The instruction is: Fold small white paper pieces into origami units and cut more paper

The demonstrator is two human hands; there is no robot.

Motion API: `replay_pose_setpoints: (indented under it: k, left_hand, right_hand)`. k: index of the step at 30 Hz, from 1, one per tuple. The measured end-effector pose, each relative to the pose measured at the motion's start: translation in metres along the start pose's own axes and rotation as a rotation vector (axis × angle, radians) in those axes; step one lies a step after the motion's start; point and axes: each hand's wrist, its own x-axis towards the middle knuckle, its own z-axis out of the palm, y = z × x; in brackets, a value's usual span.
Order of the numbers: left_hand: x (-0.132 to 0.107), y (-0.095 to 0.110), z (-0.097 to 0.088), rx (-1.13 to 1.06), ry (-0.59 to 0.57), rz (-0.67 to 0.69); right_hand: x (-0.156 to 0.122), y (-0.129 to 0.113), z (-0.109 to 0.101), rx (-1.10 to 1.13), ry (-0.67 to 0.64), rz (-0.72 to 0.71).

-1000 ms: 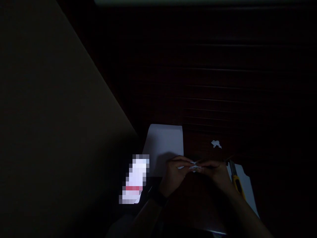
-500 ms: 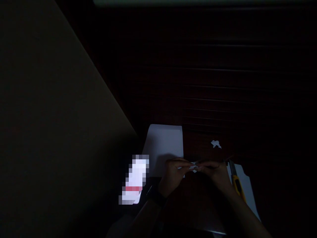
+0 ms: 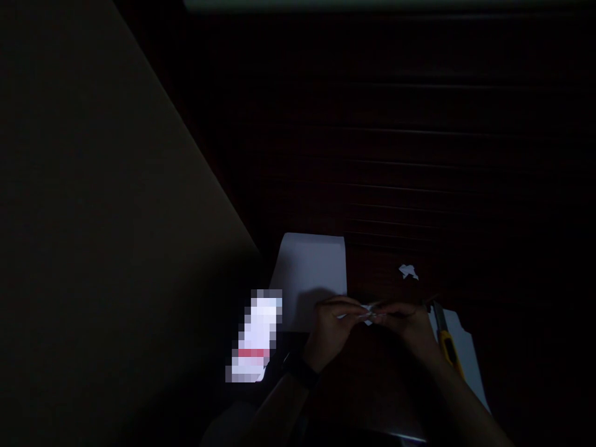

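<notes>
While your left hand [image 3: 328, 332] and right hand [image 3: 412, 326] pinch the small folded paper [image 3: 369, 322] between narrowed fingertips, above the dark tabletop [image 3: 367, 391] and back from its near edge, less of its pale strip shows than a second ago; a little tip points toward that edge. The folded paper figure [image 3: 408, 271] farther back lies unchanged. Your fingers hide most folds, and your left hand covers the white sheet's [image 3: 310, 267] near right corner. Your right forearm partly covers the paper under the yellow utility knife [image 3: 448, 347]; the phone's [image 3: 255, 335] screen is pixelated.
</notes>
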Motion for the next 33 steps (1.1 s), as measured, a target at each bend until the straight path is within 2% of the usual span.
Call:
replay_pose_setpoints:
  k: [7,16,25,33]
  left_hand:
    - [0.001,0.004,-0.002,-0.01,-0.039,0.026]
    - [0.0,0.001,-0.001,0.021,-0.011,-0.011]
    - [0.0,-0.002,0.002,-0.016,0.032,-0.02]
    - [-0.004,-0.004,0.008,-0.052,0.082,-0.056]
  right_hand:
    - [-0.001,-0.004,-0.001,0.079,-0.106,-0.06]
    - [-0.003,-0.007,0.001,-0.021,-0.004,-0.014]
    - [-0.003,-0.003,0.009,-0.053,0.048,-0.104]
    - [-0.004,-0.009,0.01,-0.111,0.062,-0.113]
